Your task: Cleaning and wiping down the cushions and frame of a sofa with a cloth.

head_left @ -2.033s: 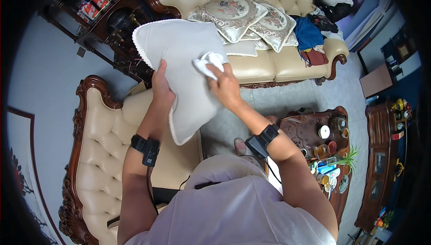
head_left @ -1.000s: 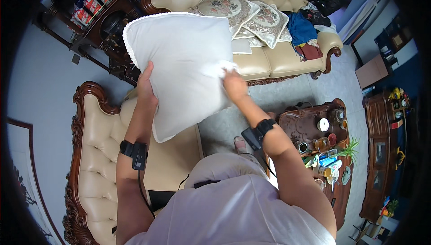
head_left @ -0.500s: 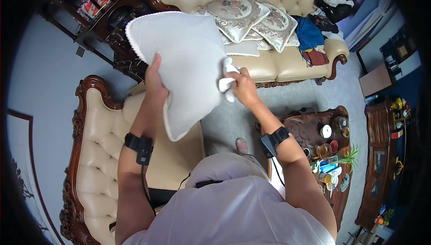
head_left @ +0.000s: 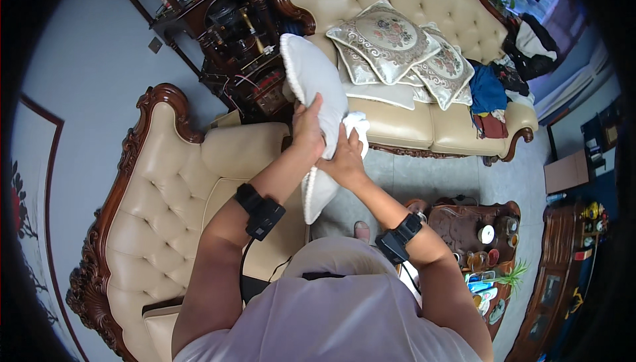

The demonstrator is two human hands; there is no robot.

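A pale grey cushion (head_left: 313,63) with a beaded white edge is held nearly side-on in front of me, sagging in the middle. My left hand (head_left: 306,125) grips it by that edge, thumb over the cloth. Close beside it, my right hand (head_left: 343,158) is closed around a white cloth (head_left: 358,125) and pressed against the cushion's middle; part of the cloth is hidden behind my fingers and the cushion. Both my forearms have black strapped devices with cables.
A cream sofa (head_left: 394,126) holds floral cushions (head_left: 381,37) and piled clothes (head_left: 489,93). An armchair (head_left: 152,229) is at left, a dark display stand (head_left: 225,24) behind. A carved table (head_left: 457,226) with jars and a plant stands right, a cabinet (head_left: 556,276) beyond.
The cushion has turned from face-on to nearly side-on and moved right. My right hand has come in close beside my left. The whole view has shifted, with the sofa now lower and further right.
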